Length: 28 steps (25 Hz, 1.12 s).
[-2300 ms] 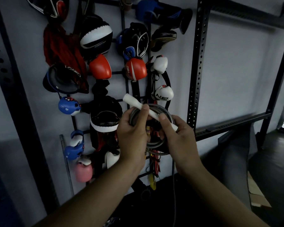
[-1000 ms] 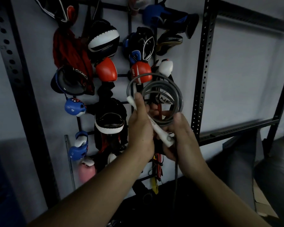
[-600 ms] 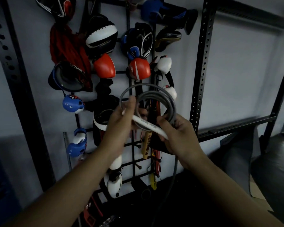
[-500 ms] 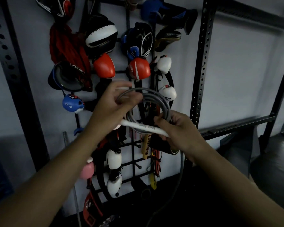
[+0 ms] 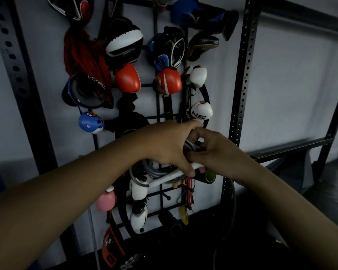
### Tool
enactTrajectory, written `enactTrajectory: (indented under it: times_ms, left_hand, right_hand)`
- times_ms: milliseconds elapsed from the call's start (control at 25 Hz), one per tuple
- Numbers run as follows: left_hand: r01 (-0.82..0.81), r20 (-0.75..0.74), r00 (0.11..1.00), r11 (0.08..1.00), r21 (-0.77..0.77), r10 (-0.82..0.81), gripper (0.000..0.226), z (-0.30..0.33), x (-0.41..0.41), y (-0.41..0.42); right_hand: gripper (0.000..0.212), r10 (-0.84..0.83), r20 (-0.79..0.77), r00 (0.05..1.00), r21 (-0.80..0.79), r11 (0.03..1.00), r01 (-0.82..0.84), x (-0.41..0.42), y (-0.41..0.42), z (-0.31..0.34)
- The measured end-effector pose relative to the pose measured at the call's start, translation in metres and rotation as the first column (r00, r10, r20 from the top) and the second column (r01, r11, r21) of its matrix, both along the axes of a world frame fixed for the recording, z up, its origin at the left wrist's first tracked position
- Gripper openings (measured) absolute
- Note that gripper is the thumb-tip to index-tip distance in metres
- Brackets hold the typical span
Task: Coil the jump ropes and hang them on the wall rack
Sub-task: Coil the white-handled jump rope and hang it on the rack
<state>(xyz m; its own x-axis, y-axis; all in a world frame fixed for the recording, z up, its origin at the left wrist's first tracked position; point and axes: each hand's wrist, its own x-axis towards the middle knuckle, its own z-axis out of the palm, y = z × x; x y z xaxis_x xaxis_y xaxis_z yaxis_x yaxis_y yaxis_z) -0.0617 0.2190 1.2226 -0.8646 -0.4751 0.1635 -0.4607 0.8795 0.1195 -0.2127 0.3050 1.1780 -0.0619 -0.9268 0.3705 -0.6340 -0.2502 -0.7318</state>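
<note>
A grey coiled jump rope (image 5: pixel 154 169) is being held up close in front of a black wire wall rack (image 5: pixel 160 106), and both hands are gripping it. Most of the coil is hiding behind the hands; a few grey loops are showing just below the left knuckles and again in the small gap between the two hands. The rope's white handle (image 5: pixel 168 177) is slanting down to the left, poking out under the left thumb.

The left hand (image 5: pixel 168 145) is reaching in from the lower left, its fingers curling over the top of the coil and its thumb pressing on the handle. The right hand (image 5: pixel 217 151) is coming in from the lower right, its fingers curling round the coil's right side, with the fingertips touching the left hand's fingertips.

A loose length of grey cord (image 5: pixel 231 207) is hanging down below the right wrist.

Beyond the fingers, the rack is carrying red boxing gloves (image 5: pixel 169 80), white gloves (image 5: pixel 199 112), a small blue glove (image 5: pixel 90 123) and black padded headgear (image 5: pixel 123 45). A pink glove (image 5: pixel 105 200) is hanging below the left forearm. A black perforated steel upright (image 5: pixel 242 75) is standing to the right of the fingers.
</note>
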Motion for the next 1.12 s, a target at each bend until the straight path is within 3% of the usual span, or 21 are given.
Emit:
enactTrajectory:
  times_ms: [80, 160, 320, 400, 520, 720, 800, 920, 1000, 1120]
  left_hand:
    - [0.026, -0.112, 0.994, 0.998, 0.063, -0.018, 0.107, -0.009, 0.002, 0.0]
    - [0.089, -0.247, 0.968, 0.978, 0.189, -0.04, 0.094, -0.014, 0.006, -0.001]
    - [0.217, -0.493, 0.869, 0.869, 0.446, 0.036, 0.046, -0.017, 0.013, -0.004]
    - [0.282, -0.616, 0.774, 0.791, 0.543, 0.147, 0.03, -0.022, 0.014, -0.004]
    - [0.405, -0.764, 0.553, 0.694, 0.596, 0.333, 0.023, -0.032, 0.008, -0.007]
    - [0.45, -0.808, 0.247, 0.675, 0.585, 0.535, 0.019, -0.049, -0.021, 0.018]
    - [0.484, -0.801, 0.175, 0.658, 0.577, 0.573, 0.021, -0.051, -0.026, 0.026]
    - [0.44, -0.815, 0.191, 0.695, 0.569, 0.547, 0.024, -0.053, -0.024, 0.024]
    - [0.389, -0.824, 0.266, 0.726, 0.567, 0.5, 0.026, -0.055, -0.017, 0.018]
    - [0.292, -0.803, 0.398, 0.768, 0.57, 0.444, 0.043, -0.046, -0.003, 0.001]
  right_hand:
    - [0.027, 0.013, 0.115, 0.993, -0.018, 1.0, -0.011, -0.003, 0.003, -0.003]
    - [0.029, 0.044, 0.183, 0.982, -0.05, 0.998, -0.035, -0.007, 0.008, -0.002]
    - [0.042, 0.136, 0.37, 0.919, -0.093, 0.99, -0.109, -0.022, 0.014, 0.0]
    - [0.051, 0.067, 0.397, 0.915, -0.111, 0.994, -0.025, -0.028, 0.015, -0.003]
    - [0.057, -0.027, 0.392, 0.92, -0.095, 0.993, 0.07, -0.026, 0.013, -0.017]
    - [0.044, -0.087, 0.422, 0.902, -0.208, 0.959, 0.19, 0.009, 0.004, -0.037]
    - [0.034, -0.092, 0.475, 0.875, -0.308, 0.914, 0.264, 0.017, -0.003, -0.041]
    - [0.025, -0.006, 0.562, 0.827, -0.377, 0.888, 0.263, 0.02, -0.006, -0.039]
    - [0.024, 0.083, 0.609, 0.789, -0.383, 0.902, 0.201, 0.02, -0.004, -0.035]
    - [0.023, 0.087, 0.582, 0.809, -0.37, 0.913, 0.168, 0.008, -0.003, -0.028]
